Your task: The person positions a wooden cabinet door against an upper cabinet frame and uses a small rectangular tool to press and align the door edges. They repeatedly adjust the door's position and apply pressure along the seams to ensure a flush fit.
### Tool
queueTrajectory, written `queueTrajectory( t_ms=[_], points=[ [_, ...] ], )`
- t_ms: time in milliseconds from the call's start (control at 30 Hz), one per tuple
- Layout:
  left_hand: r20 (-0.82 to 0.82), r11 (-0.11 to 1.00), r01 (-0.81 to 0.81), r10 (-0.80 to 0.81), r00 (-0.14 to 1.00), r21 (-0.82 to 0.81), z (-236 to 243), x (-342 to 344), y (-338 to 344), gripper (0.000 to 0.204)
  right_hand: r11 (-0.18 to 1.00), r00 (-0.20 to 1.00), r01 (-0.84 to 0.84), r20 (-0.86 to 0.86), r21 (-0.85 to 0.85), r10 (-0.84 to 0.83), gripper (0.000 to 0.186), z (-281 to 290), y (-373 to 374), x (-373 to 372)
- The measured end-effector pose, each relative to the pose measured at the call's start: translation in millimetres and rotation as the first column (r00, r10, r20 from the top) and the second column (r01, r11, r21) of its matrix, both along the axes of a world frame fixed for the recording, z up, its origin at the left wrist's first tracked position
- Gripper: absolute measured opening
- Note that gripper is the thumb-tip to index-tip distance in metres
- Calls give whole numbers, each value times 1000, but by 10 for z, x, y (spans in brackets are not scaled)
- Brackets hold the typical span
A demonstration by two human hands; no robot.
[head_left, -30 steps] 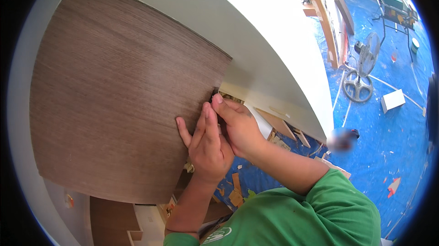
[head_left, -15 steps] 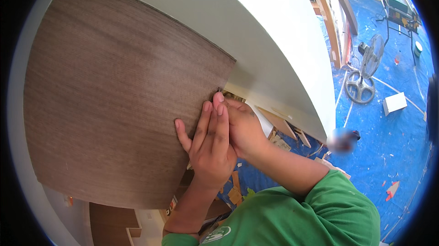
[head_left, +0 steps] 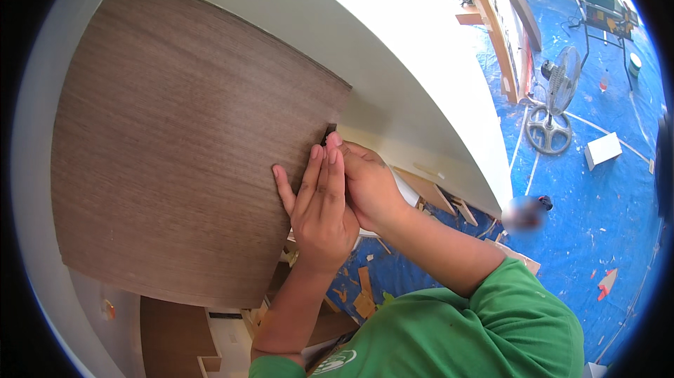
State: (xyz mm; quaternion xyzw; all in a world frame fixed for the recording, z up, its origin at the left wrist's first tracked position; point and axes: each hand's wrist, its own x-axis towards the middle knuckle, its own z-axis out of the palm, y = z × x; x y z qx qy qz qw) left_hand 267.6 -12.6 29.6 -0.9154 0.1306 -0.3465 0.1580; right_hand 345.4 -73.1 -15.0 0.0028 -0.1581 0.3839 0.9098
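A wide brown wood-grain panel point(head_left: 189, 146) fills the left side. My left hand point(head_left: 323, 216) lies against its right edge with fingers stretched out, the little finger spread apart on the panel face. Close beside it, my right hand point(head_left: 375, 192) is closed at that same edge, its fingertips touching or nearly touching those of the left. A short dark strip point(head_left: 332, 129) sticks out beyond the fingertips along the panel edge; the right fingers appear to pinch it, but its lower part is hidden.
A pale wall point(head_left: 428, 118) rises right of the panel. Blue sheeting point(head_left: 569, 259) covers the floor, with a standing fan point(head_left: 558, 90), a white box point(head_left: 603, 150) and wood scraps point(head_left: 365, 294) on it. A folding-leg stand point(head_left: 604, 16) is at the far right.
Both hands have moved slightly upward along the panel edge, and more of the dark strip shows above the fingertips. The view has shifted a little.
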Motion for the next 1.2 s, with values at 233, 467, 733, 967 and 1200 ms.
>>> queueTrajectory(
  t_ms=[233, 467, 733, 967, 1200],
  points=[
    [-7, 1000, -14, 14, 1000, 21, -36, 27, 37, 55, 997, 1000, 21, 15, -80, -20, 34, 14, -24, 48],
    [1, 997, -63, 63, 998, 44, -39, 85, 18, 54, 996, 998, 57, 18, -68, -56, 35, 11, 41, 111],
    [26, 989, -124, 122, 992, 86, -39, 141, -43, 47, 996, 1000, 7, -4, -89, -8, 37, 22, 43, 192],
    [15, 998, -50, 49, 999, 49, 35, 12, 42, 45, 997, 998, -3, -63, -82, -2, 36, 51, 17, -5],
    [-24, 997, -67, 68, 997, 39, 58, 18, -58, 51, 993, 1000, 9, 0, -121, -9, 37, 35, -12, 59]
  ],
)
